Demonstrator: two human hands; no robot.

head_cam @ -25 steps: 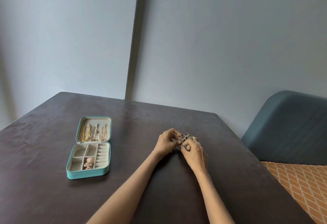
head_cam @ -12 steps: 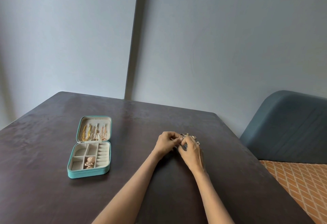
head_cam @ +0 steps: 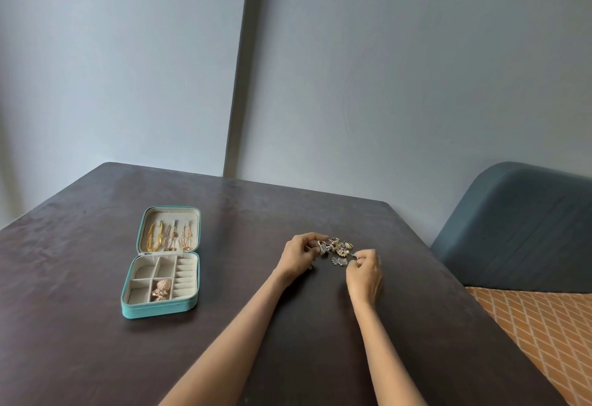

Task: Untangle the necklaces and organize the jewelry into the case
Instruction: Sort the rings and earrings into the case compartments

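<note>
A teal jewelry case (head_cam: 160,309) lies open on the dark table, left of my arms. Gold necklaces (head_cam: 168,236) hang in its lid, and a rose-gold piece (head_cam: 161,289) sits in one bottom compartment. A small pile of rings and earrings (head_cam: 337,248) lies on the table between my hands. My left hand (head_cam: 298,255) has its fingers curled at the pile's left edge, pinching a sparkly piece there. My right hand (head_cam: 365,272) pinches a small piece at the pile's right side. What exactly each finger holds is too small to tell.
The dark table (head_cam: 80,357) ends at a far edge near the grey wall and a right edge beside a blue-grey chair (head_cam: 525,229). Orange patterned floor (head_cam: 544,335) shows at the lower right.
My hands were pressed together over the pile; now they have drawn apart, the right one moving right, and the rings and earrings between them are uncovered.
</note>
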